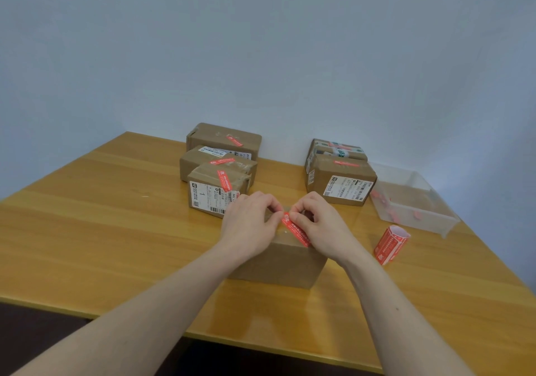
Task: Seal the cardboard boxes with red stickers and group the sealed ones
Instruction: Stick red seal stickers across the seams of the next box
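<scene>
Both hands pinch a long red paper sticker (295, 232) atop the plain brown cardboard box (282, 265) beneath them: left hand (249, 225) and right hand (320, 225). Best smoothed flat across the seam, pressing outward from between the fingertips.

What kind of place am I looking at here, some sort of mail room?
Probably a small parcel-packing desk, not clearly a full mail room. Taped cardboard boxes with shipping labels sit grouped on a wooden table against a bare wall, beside a roll of red stickers and a clear plastic bin.
</scene>
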